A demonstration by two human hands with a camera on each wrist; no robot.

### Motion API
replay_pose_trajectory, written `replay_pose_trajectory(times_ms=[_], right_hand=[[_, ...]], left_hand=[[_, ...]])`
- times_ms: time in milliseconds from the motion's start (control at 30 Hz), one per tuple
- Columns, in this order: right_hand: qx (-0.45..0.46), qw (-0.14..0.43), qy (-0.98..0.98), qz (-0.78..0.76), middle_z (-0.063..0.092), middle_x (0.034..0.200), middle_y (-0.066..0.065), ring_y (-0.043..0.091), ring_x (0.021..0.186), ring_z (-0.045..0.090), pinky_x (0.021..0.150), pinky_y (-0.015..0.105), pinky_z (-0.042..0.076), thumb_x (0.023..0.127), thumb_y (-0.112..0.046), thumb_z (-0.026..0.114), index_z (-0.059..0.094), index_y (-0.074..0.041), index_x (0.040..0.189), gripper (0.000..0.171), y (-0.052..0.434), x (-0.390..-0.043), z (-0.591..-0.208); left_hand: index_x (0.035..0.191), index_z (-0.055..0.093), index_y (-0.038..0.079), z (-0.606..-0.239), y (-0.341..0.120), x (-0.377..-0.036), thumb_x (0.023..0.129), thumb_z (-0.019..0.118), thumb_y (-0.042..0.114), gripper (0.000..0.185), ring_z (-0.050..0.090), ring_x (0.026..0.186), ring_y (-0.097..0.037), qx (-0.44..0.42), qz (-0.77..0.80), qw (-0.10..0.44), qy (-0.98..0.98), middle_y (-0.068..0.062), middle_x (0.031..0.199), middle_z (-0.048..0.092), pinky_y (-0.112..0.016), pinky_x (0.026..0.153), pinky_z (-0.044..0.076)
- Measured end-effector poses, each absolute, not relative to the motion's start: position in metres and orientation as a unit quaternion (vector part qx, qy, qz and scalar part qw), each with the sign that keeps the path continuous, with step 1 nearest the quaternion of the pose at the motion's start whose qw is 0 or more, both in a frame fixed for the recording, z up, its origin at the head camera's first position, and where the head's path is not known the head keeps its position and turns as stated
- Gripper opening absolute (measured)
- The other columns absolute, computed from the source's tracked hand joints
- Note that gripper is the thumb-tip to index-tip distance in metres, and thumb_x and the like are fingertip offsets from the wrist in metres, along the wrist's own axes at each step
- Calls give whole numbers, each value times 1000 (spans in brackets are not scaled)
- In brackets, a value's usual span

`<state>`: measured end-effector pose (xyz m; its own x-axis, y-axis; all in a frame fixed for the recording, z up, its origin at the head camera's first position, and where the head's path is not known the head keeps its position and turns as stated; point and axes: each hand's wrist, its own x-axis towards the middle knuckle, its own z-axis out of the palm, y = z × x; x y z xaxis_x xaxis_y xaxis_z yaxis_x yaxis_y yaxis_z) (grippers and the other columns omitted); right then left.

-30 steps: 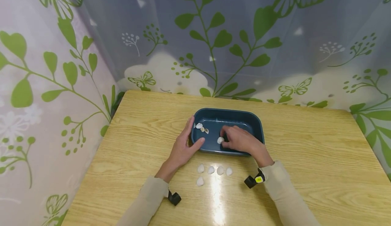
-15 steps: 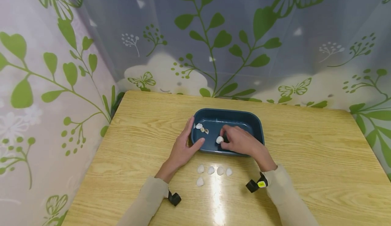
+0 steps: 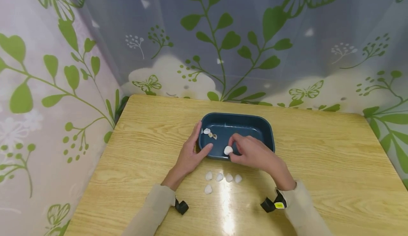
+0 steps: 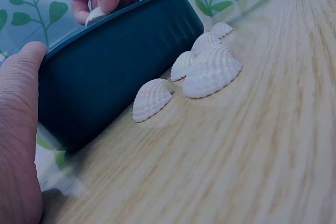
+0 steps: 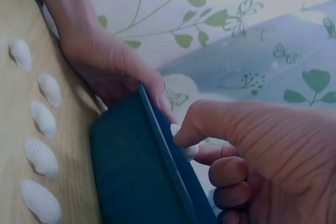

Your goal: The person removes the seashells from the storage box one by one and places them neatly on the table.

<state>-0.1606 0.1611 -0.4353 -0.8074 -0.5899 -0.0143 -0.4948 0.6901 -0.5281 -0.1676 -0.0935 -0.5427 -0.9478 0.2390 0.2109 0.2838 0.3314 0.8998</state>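
Observation:
A deep blue tray (image 3: pixel 237 119) with rounded corners stands on the wooden table. My left hand (image 3: pixel 189 155) holds its near left corner, with the thumb (image 5: pixel 160 100) over the rim and the fingers along the outside. Between thumb and fingertips my right hand (image 3: pixel 255 152) pinches a white ribbed seashell (image 3: pixel 227 150), which is just inside the near rim. The right wrist view shows that same shell partly covered by the fingers. Farther left inside the tray lie a white shell (image 3: pixel 207 131) and small brownish shells (image 3: pixel 212 135).
In front of the tray, several white shells (image 3: pixel 219 177) form a short row, and a single shell (image 3: pixel 208 189) lies nearer me. The wooden table (image 3: pixel 328 158) meets a leaf-patterned curtain (image 3: pixel 255 62) at its back edge.
My right hand has drawn the pinched shell slightly toward me, close to the near rim, and its wrist has moved down and right. The left hand keeps its place on the tray.

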Motion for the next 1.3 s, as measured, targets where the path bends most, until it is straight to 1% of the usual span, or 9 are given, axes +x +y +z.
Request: replay_pose_trajectory(times_ms=[200,300,467,567,667,800,900,1133,1300], right_hand=[[-302,88,913,-261,42,63,-13,2,50,35,49,21,29,94,-20,73,64,-13,110,20,159,-143,-435],[-301,91,913,-261,42,63,-13,1,50,35,48,20,29,95,-20,72,64,-13,112,20,159,-134,-434],[-313,87,910,-257,43,62,-14,-1,51,36,48,20,32,95,-18,73,64,-14,110,19,159,-119,-437],[-327,80,907,-253,47,63,-13,-2,53,39,49,19,34,92,-17,73,63,-15,108,19,157,-110,-441],[-336,88,903,-254,50,64,-13,-3,55,40,50,19,37,91,-16,73,63,-14,107,19,154,-102,-447],[-342,116,897,-255,40,61,-17,-4,52,32,49,17,31,91,-16,72,63,-13,107,19,150,-94,-457],[-349,118,897,-245,35,60,-18,-3,52,28,48,17,27,91,-17,72,64,-13,106,18,147,-91,-466],[-351,121,900,-228,52,69,-19,-1,60,46,60,19,45,85,-16,70,66,-15,99,15,139,-87,-480],[-349,129,904,-208,50,67,-18,0,60,46,61,22,47,84,-16,70,66,-14,97,14,134,-86,-484]], left_hand=[[169,13,33,-543,-93,-168,101,65,49,86,13,160,-11,-161,-553,17,-817,6,175,15,-44,128,21],[169,14,33,-543,-93,-169,101,65,50,87,13,159,-11,-160,-553,18,-817,1,175,15,-44,128,21],[169,13,33,-542,-93,-170,101,65,50,87,13,159,-10,-161,-554,19,-817,-2,175,16,-43,128,21],[168,13,35,-542,-93,-170,101,65,50,87,12,159,-10,-160,-552,17,-818,1,176,15,-43,128,21],[169,13,34,-542,-93,-170,101,65,50,87,13,159,-10,-160,-550,19,-819,0,176,15,-44,128,21],[169,13,34,-543,-93,-170,101,65,51,87,13,159,-10,-160,-548,22,-821,-1,175,16,-45,128,22],[168,13,35,-543,-94,-170,101,65,50,86,12,159,-10,-161,-548,22,-820,-1,175,16,-46,128,21],[168,13,38,-544,-94,-169,101,65,51,86,13,159,-10,-156,-549,22,-821,-1,175,17,-46,128,21],[168,14,36,-544,-94,-168,100,65,52,86,14,159,-11,-155,-551,22,-820,-2,175,17,-47,128,21]])
